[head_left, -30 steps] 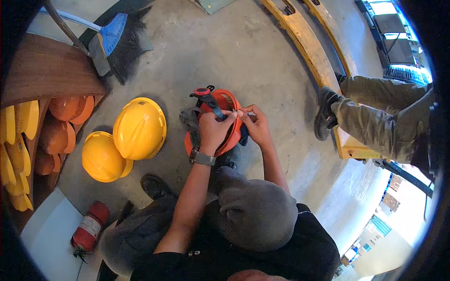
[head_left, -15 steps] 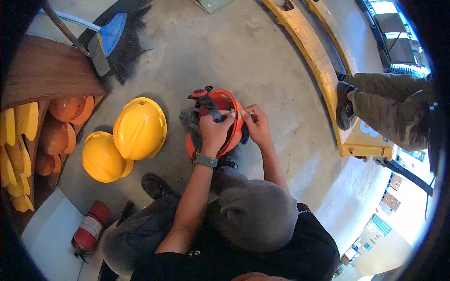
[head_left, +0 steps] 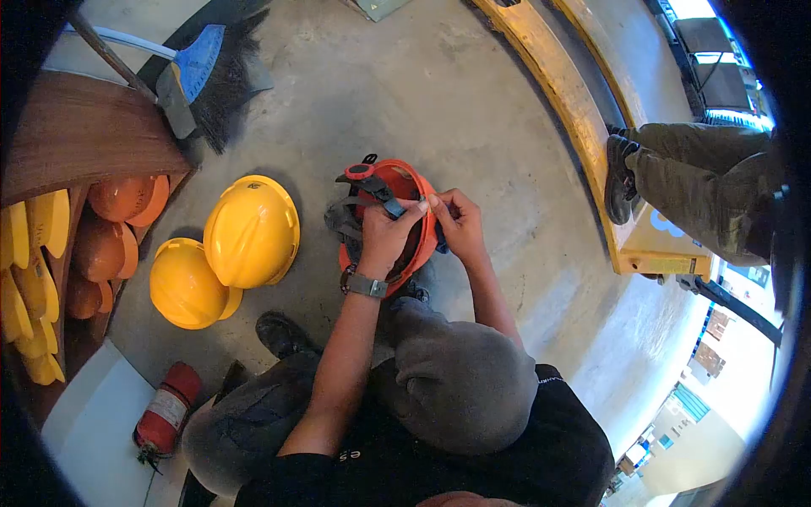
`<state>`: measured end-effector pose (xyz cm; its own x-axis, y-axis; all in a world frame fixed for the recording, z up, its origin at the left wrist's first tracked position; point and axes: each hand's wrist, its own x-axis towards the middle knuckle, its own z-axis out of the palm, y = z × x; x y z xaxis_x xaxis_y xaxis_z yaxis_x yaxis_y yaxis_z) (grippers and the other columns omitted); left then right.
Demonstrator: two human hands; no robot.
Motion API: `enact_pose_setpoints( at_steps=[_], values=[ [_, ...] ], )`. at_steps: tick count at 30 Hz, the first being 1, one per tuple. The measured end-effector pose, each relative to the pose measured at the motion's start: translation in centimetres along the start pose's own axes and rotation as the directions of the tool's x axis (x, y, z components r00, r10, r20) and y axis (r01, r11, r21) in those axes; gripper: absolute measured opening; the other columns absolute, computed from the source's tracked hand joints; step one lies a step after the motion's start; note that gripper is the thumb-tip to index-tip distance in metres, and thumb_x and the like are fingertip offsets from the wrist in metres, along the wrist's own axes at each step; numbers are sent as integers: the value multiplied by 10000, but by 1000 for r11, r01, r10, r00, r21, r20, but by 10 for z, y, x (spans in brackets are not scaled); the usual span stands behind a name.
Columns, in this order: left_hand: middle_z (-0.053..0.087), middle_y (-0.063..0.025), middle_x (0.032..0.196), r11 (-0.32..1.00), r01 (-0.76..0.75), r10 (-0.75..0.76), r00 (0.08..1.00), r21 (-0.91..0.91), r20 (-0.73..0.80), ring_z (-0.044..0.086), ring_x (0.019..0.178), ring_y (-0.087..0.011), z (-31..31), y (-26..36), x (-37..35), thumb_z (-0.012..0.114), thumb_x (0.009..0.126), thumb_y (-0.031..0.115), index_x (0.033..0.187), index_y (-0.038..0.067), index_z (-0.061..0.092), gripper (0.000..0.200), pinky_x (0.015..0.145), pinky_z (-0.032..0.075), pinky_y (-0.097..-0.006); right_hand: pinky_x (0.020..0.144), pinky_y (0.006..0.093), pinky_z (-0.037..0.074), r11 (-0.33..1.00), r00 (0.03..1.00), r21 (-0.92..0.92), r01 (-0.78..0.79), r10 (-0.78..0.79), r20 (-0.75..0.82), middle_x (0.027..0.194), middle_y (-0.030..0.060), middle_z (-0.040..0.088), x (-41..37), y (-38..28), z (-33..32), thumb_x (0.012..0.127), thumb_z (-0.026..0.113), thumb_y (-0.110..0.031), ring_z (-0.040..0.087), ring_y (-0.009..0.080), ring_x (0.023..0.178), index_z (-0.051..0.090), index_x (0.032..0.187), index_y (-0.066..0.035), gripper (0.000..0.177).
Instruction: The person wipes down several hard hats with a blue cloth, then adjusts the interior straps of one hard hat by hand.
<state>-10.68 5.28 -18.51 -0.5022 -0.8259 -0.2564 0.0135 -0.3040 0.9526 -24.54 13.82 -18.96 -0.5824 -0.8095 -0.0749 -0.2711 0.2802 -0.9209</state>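
Observation:
An orange-red hard hat (head_left: 407,171) is held with its hollow side showing, above my knee and shoe. Its dark headband and straps (head_left: 342,215) hang out on the left, with a red-ringed adjusting knob (head_left: 359,171) at the top. My left hand (head_left: 389,234) reaches into the opening, thumb and fingers closed by the grey band at the inner rim. From the outer side, my right hand (head_left: 459,224) pinches the rim close to my left fingertips. Whatever small part lies between the fingertips is hidden.
Two yellow hard hats (head_left: 252,232) lie on the floor at left, one leaning on the other. Beyond them is a wooden shelf (head_left: 93,127) of helmets. A fire extinguisher (head_left: 167,410), a broom (head_left: 203,63), a yellow pallet jack (head_left: 557,93) and another person's legs (head_left: 701,177) surround me.
Both hands stay at the hard hat's rim, and the fingertips have come slightly closer together. The hat and its knob have shifted very little.

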Motion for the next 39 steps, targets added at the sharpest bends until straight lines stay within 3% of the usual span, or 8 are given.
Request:
enact_pose_setpoints(
  at_steps=[5, 14, 17, 21, 23, 29, 32, 39],
  values=[
    [714, -36, 738, 986, -13, 3, 998, 168, 63, 631, 696, -81, -4, 10, -3, 743, 880, 200, 881, -24, 746, 224, 648, 492, -283, 587, 258, 452, 998, 998, 33, 52, -50, -48, 706, 40, 659, -5, 2, 3, 951, 689, -210, 533, 65, 649, 682, 905, 5, 221],
    [633, 40, 735, 995, 96, -96, 995, -24, -7, 575, 711, -65, 15, -7, -11, 751, 903, 246, 878, 47, 708, 206, 676, 475, -268, 596, 245, 425, 999, 999, -24, -40, 40, -29, 722, -20, 594, -8, -5, 0, 988, 630, -194, 492, 43, 684, 655, 893, 16, 232],
    [551, 71, 697, 946, -79, 21, 983, -315, -185, 502, 663, -55, 30, -13, -6, 751, 908, 258, 889, 65, 656, 216, 601, 424, -270, 619, 249, 439, 999, 999, -36, -21, 20, -25, 737, -4, 609, -5, -5, -3, 988, 610, -185, 510, 51, 697, 621, 877, 13, 227],
    [589, 55, 832, 999, 36, -34, 998, 35, -45, 531, 759, -52, 31, -27, -9, 764, 896, 242, 930, 55, 607, 247, 679, 459, -250, 593, 273, 447, 998, 998, -55, -2, -2, -59, 684, 10, 607, 7, 10, -7, 940, 658, -170, 509, 68, 642, 611, 858, -1, 193],
    [533, 38, 778, 989, -52, 58, 998, -137, 38, 471, 692, -63, 34, -24, -17, 759, 894, 245, 856, 61, 543, 286, 604, 417, -267, 610, 282, 460, 997, 997, -39, -64, 66, 44, 689, 14, 614, 20, 4, -17, 925, 682, -186, 529, 81, 652, 602, 844, -12, 208],
    [657, 8, 971, 989, 22, 7, 981, -147, 195, 613, 887, -78, 21, -43, -20, 765, 893, 203, 1038, 48, 615, 260, 797, 510, -276, 633, 304, 482, 987, 963, -119, -104, 129, 236, 715, 52, 659, 29, -23, -45, 872, 745, -267, 585, 115, 670, 638, 833, -17, 274],
    [670, -6, 1010, 987, 51, -15, 974, -152, 228, 627, 920, -90, 20, -39, -21, 761, 897, 206, 1091, 36, 622, 293, 816, 518, -285, 619, 303, 462, 818, 854, -555, -152, 391, 342, 668, 42, 628, 32, -36, -58, 885, 720, -347, 545, 102, 640, 670, 791, 3, 366],
    [677, -18, 1051, 989, 115, -71, 920, -92, 384, 631, 969, -103, 7, -28, -18, 745, 910, 257, 1189, 24, 616, 386, 862, 509, -284, 566, 293, 399, 963, 779, -189, -194, 268, 566, 631, -49, 509, 30, -3, -48, 943, 651, -343, 447, 59, 636, 649, 738, 16, 414]
  ],
)
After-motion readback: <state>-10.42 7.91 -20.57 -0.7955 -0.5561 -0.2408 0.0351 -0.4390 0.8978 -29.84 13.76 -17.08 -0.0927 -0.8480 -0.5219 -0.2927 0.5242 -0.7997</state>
